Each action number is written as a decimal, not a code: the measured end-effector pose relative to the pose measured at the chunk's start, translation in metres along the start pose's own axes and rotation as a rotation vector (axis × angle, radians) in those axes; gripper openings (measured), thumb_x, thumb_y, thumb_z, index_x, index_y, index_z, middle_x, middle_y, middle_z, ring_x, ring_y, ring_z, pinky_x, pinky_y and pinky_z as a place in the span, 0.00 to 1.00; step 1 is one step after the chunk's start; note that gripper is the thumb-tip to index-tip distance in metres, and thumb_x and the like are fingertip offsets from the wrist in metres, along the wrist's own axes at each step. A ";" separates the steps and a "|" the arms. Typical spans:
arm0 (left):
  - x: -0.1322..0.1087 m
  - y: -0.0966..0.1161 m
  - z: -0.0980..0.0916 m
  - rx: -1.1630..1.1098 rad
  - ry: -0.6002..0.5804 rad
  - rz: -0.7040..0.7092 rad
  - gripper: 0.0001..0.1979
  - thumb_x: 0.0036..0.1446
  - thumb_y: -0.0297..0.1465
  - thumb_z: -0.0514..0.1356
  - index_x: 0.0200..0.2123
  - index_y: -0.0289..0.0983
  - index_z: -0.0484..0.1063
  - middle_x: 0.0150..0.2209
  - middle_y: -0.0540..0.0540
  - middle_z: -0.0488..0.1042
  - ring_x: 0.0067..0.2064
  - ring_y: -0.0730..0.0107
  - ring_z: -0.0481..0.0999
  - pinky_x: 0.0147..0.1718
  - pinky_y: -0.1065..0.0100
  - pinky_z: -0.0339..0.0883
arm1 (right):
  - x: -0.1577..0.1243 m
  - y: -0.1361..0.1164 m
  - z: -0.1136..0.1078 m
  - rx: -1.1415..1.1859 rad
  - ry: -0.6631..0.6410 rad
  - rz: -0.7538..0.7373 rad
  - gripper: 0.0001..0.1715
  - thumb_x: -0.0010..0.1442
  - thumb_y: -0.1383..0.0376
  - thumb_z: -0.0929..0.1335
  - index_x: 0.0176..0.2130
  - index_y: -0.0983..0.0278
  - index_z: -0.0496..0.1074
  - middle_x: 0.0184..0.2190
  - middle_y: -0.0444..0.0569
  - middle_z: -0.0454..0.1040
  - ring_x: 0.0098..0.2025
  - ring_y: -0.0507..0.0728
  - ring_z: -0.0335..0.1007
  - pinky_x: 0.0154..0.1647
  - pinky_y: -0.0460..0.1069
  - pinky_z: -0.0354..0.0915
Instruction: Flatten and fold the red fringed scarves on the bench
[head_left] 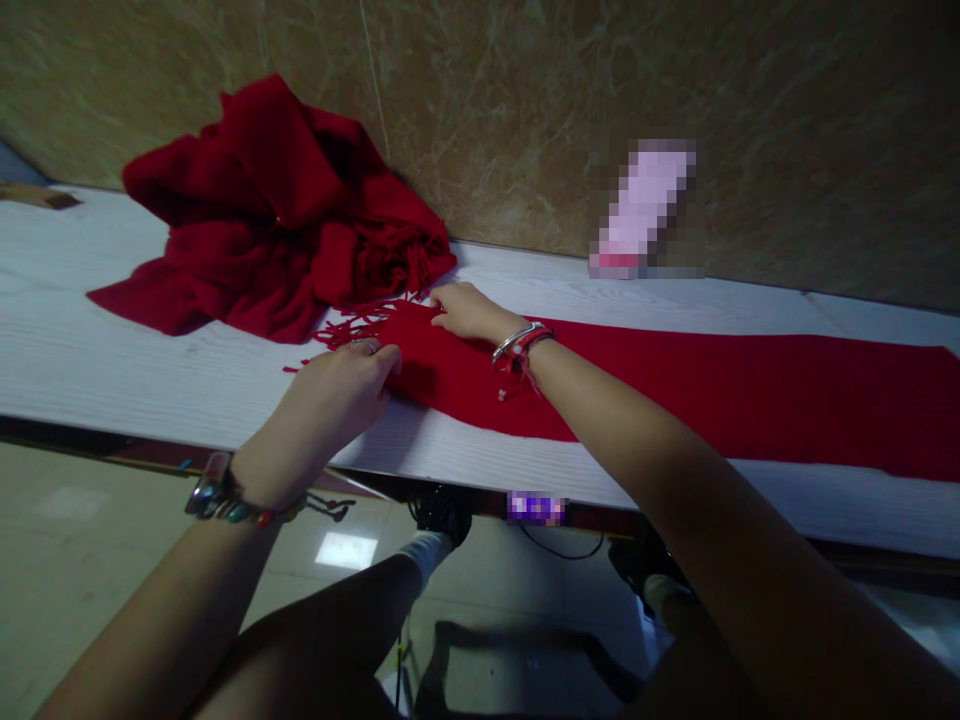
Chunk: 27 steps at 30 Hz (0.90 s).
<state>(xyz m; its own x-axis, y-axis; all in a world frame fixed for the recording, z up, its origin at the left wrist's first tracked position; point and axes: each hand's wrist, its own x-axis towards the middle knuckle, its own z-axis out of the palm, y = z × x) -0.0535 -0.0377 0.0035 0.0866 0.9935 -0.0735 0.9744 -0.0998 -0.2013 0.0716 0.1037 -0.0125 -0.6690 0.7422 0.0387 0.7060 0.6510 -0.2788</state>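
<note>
A long red scarf (750, 385) lies flat along the white table (112, 340), its fringed end (352, 325) to the left. My left hand (341, 390) rests at that end's near corner, fingers curled and pinched on the cloth. My right hand (465, 308) presses on the far corner of the same end, fingers bent down onto the fabric. Both wrists wear bracelets.
A crumpled pile of red scarves (277, 215) sits at the back left against the brown marbled wall. A pink blurred object (641, 210) stands at the wall. The table's near edge runs above my knees and the tiled floor (90, 540).
</note>
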 end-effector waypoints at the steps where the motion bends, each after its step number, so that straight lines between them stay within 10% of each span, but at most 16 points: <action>1: 0.001 -0.001 0.001 0.008 0.004 0.004 0.14 0.52 0.25 0.50 0.41 0.35 0.71 0.39 0.40 0.74 0.37 0.59 0.75 0.31 0.65 0.67 | -0.002 0.000 0.000 0.033 0.024 0.011 0.12 0.58 0.70 0.65 0.43 0.68 0.71 0.45 0.55 0.74 0.46 0.58 0.68 0.45 0.50 0.60; 14: 0.005 -0.011 0.006 -0.060 -0.023 0.122 0.15 0.51 0.22 0.49 0.39 0.33 0.72 0.38 0.38 0.75 0.38 0.60 0.76 0.37 0.63 0.68 | 0.005 0.016 -0.006 0.608 0.202 -0.216 0.06 0.52 0.73 0.66 0.33 0.67 0.67 0.31 0.45 0.70 0.33 0.50 0.65 0.37 0.47 0.61; 27: 0.008 -0.011 0.014 -0.187 0.056 0.253 0.16 0.49 0.28 0.52 0.41 0.36 0.72 0.37 0.43 0.75 0.37 0.63 0.74 0.37 0.65 0.68 | 0.002 -0.009 -0.023 0.233 0.188 -0.443 0.20 0.53 0.80 0.61 0.40 0.66 0.74 0.37 0.44 0.75 0.41 0.51 0.69 0.46 0.47 0.61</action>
<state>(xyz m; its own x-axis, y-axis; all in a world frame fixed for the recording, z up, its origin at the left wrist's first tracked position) -0.0663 -0.0293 -0.0088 0.3375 0.9403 -0.0437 0.9412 -0.3378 0.0003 0.0691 0.1027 0.0127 -0.8230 0.4344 0.3660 0.2810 0.8714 -0.4022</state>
